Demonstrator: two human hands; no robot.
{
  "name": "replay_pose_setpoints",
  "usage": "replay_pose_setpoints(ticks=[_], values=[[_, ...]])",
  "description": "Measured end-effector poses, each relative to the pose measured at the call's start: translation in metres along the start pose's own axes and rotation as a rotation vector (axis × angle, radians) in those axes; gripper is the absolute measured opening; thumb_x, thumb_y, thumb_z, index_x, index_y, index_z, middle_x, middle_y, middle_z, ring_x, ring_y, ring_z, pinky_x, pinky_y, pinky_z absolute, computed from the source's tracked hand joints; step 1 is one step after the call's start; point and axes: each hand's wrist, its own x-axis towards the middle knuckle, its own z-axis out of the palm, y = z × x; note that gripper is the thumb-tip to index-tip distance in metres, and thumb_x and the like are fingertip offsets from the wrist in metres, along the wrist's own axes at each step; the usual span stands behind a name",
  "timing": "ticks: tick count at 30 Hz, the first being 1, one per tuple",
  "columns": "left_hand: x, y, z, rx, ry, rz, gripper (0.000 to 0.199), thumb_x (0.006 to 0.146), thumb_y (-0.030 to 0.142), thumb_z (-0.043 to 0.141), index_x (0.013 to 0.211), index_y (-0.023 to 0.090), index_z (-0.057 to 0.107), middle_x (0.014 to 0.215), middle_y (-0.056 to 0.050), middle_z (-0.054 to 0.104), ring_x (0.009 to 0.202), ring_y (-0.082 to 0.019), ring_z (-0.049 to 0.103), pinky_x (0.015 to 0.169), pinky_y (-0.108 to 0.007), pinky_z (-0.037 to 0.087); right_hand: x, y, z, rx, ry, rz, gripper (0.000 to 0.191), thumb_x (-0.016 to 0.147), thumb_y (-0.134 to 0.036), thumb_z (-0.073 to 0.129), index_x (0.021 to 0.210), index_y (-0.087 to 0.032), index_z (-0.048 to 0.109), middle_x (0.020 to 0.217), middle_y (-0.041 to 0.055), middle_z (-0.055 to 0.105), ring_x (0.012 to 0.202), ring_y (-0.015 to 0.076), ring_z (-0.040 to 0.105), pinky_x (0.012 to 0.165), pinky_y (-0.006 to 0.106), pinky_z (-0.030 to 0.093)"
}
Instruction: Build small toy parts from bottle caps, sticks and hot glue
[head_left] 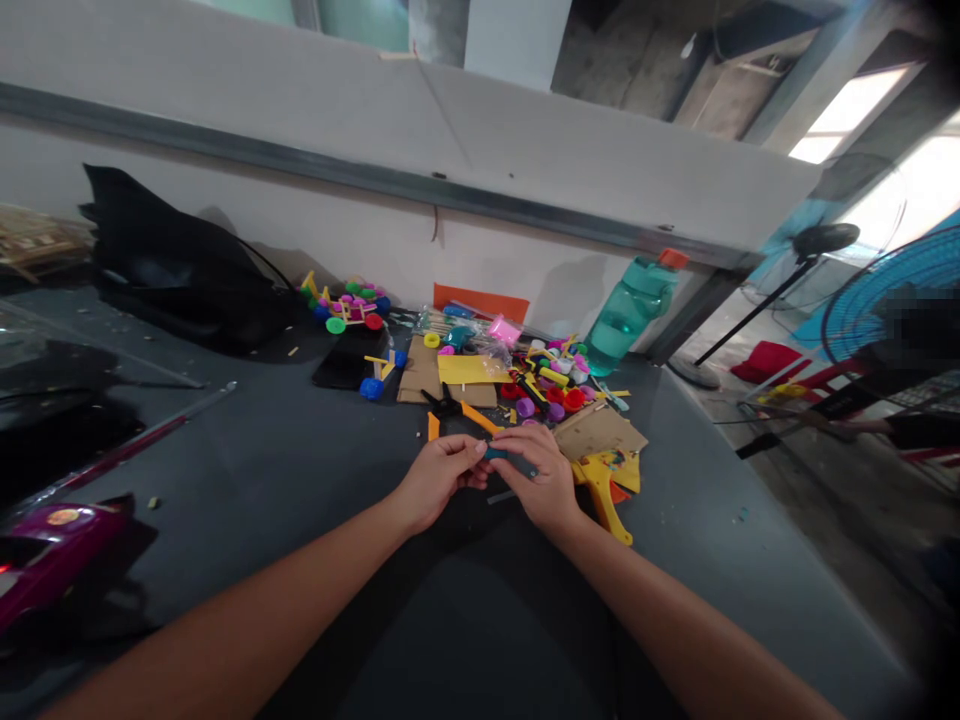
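Both hands meet over the dark grey table (345, 465), with a small blue piece (495, 453) between their fingertips. The thumb and fingers of my left hand (448, 475) pinch its left side. From the right, my right hand (541, 478) grips it with bent fingers. Its exact kind is too small to tell, and the fingers partly cover it. Just beyond the hands lie pliers with orange handles (433, 426). A yellow glue gun (604, 490) rests close to the right of my right hand. Cardboard (592, 432) lies behind that gun.
Bottle caps (574, 400) in several colours are heaped beyond the hands, near yellow paper (469, 370). A green water bottle (626, 315) stands by the wall. Leftward are a small wheeled model (382, 372), a dark phone (345, 358), a black bag (180, 270) and a purple object (67, 540).
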Motion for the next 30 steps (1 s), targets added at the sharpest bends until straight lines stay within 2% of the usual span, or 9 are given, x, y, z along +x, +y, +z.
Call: replay_pose_setpoints(ticks=[16,22,26,30], values=[[0.0006,0.003,-0.0014,-0.022,-0.04,-0.034,0.026,0.068,0.034,0.071,0.061,0.012,0.058,0.057,-0.001,0.06,0.052,-0.008,0.054,0.056,-0.023,0.046,-0.001,0.0015,0.0002,0.045,-0.016,0.007,0.017,0.077,-0.022,0.064,0.091,-0.03,0.069,0.093,0.0016,0.068,0.092,0.0191,0.06,0.091,0.042,0.041],[0.0009,0.0024,-0.0012,-0.03,-0.036,-0.027,0.024,0.067,0.033,0.072,0.064,0.012,0.06,0.056,0.001,0.058,0.052,-0.008,0.053,0.057,-0.024,0.047,-0.0003,0.0009,0.0,0.06,-0.011,0.012,0.013,0.076,-0.022,0.065,0.087,-0.028,0.068,0.091,0.0019,0.068,0.091,0.0194,0.06,0.09,0.041,0.041],[-0.0001,0.0018,-0.0003,-0.035,-0.016,-0.004,0.026,0.071,0.037,0.068,0.069,0.012,0.062,0.061,-0.001,0.059,0.056,-0.009,0.053,0.057,-0.024,0.047,0.0006,0.0002,-0.0017,0.096,0.0,0.074,0.013,0.078,-0.022,0.062,0.09,-0.026,0.067,0.092,0.0035,0.067,0.092,0.0194,0.059,0.085,0.039,0.045],[-0.0013,0.0019,0.0008,0.001,-0.004,0.002,0.024,0.066,0.033,0.073,0.071,0.013,0.062,0.064,-0.001,0.061,0.057,-0.008,0.054,0.057,-0.022,0.045,0.0004,-0.0003,-0.0023,0.11,0.037,0.141,0.013,0.078,-0.022,0.06,0.089,-0.026,0.066,0.091,0.0034,0.067,0.091,0.0195,0.06,0.084,0.039,0.046]])
